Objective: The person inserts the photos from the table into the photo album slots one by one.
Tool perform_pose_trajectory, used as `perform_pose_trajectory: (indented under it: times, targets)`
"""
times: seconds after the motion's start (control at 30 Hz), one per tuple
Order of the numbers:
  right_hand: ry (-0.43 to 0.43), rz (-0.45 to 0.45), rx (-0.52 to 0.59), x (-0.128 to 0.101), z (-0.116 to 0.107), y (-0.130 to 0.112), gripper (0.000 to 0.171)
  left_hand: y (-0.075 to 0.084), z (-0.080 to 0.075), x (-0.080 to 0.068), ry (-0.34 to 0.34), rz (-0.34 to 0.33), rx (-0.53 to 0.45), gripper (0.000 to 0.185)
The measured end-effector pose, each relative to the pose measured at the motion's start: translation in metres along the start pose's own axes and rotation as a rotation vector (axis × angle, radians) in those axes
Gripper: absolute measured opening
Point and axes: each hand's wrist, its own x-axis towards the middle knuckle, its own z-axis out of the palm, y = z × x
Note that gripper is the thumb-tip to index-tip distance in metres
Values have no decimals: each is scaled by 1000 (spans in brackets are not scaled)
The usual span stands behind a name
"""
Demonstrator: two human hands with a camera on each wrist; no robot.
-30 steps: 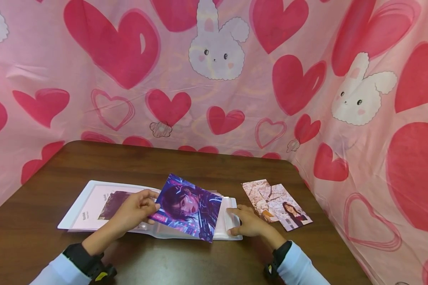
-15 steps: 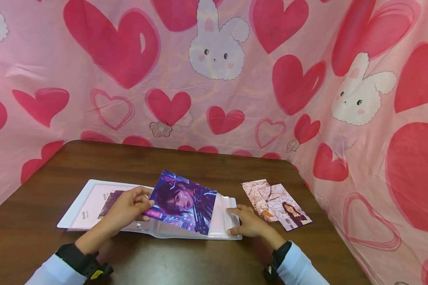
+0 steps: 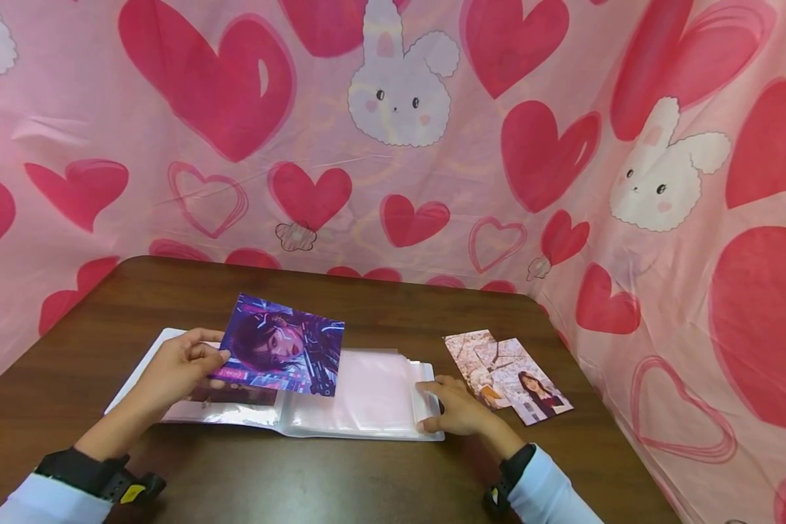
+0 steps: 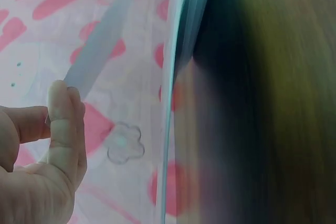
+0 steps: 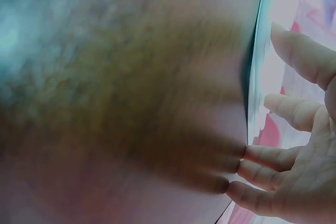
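My left hand (image 3: 178, 370) pinches a purple-blue photo print (image 3: 284, 349) by its left edge, over the left part of an open photo album (image 3: 376, 393). Thumb and fingers meet on the print's edge in the left wrist view, where the print (image 4: 100, 51) shows nearly edge-on. A dark picture in the album's left page lies partly under the print and hand. My right hand (image 3: 460, 409) rests at the album's right edge on a clear pocket page. Seen from the right wrist, its thumb and forefinger stand apart over the pages while the other fingertips touch the tabletop.
Two photo prints (image 3: 527, 382) with pink blossoms overlap on the brown wooden table (image 3: 340, 480), right of the album. A pink cloth (image 3: 432, 167) with hearts and rabbits hangs behind the table and along its right side.
My left hand has carried the purple-blue print left and slightly up, away from the right page, uncovering that page's clear pocket. My right hand has stayed in place.
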Motion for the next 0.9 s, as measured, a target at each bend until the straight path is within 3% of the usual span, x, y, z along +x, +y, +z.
perform_pose_trajectory:
  times: [0.4,0.7,0.9]
  targets:
    - [-26,24,8,0,0,-1,67,-11,-34,-14,128,-2,117,44]
    - [-37,43,7,0,-2,-1,67,-13,-35,-19,178,23,149,40]
    - [-50,66,13,0,-1,-1,68,-10,-31,-21,149,24,113,37]
